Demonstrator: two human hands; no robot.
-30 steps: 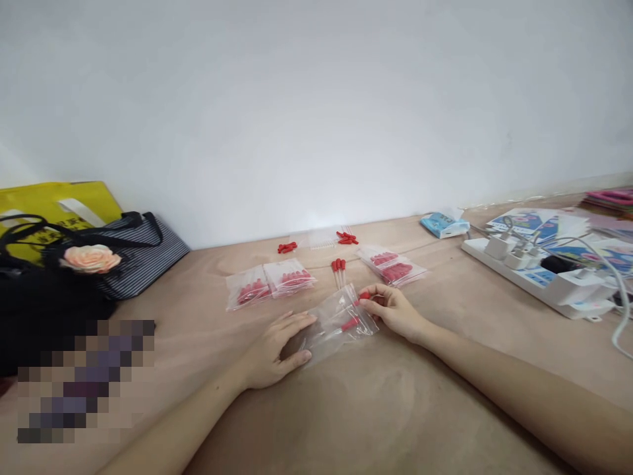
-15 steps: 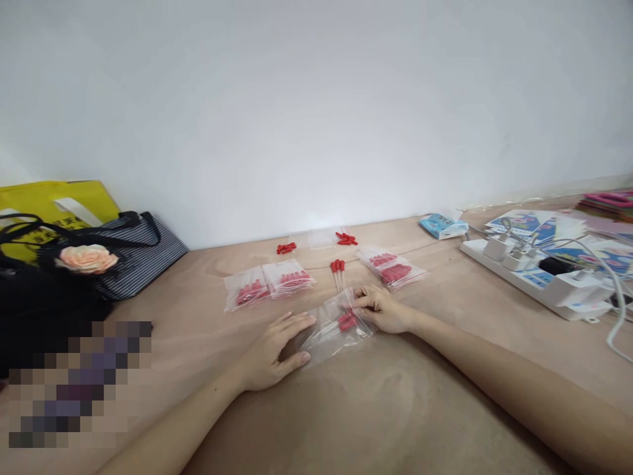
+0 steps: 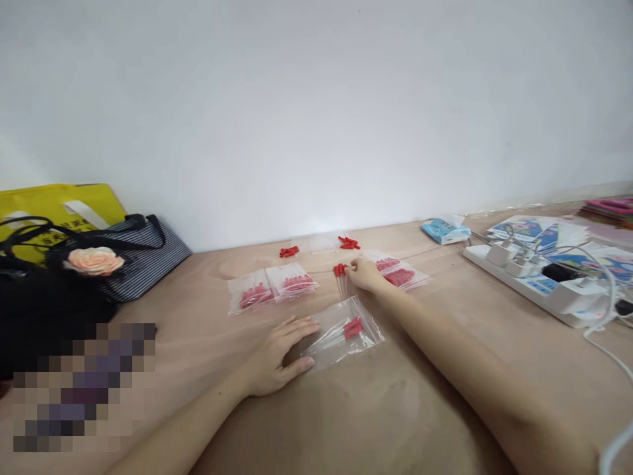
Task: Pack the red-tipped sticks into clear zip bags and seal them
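My left hand (image 3: 279,353) lies on the table with fingers stretched out and apart, its fingertips and thumb at the left edge of a clear zip bag (image 3: 326,349). Inside that bag are a few droppers with red rubber bulbs (image 3: 353,327) and thin clear tubes. Just beyond the bag, a small row of loose droppers (image 3: 340,270) lies with bulbs pointing away from me. My right hand (image 3: 364,274) is beside them, fingers curled and pinched at the rightmost bulb; the fingertips are partly hidden.
Filled bags (image 3: 254,291) lie at the left and more filled bags (image 3: 405,277) at the right. Loose red-bulbed droppers (image 3: 349,243) lie near the wall. A power strip (image 3: 519,280) with chargers and cables, and a blue tissue pack (image 3: 445,231), stand right. A striped bag (image 3: 148,257) is left.
My right hand has let go of the bag and moved forward to the loose droppers. The left hand has stayed at the bag's left edge.
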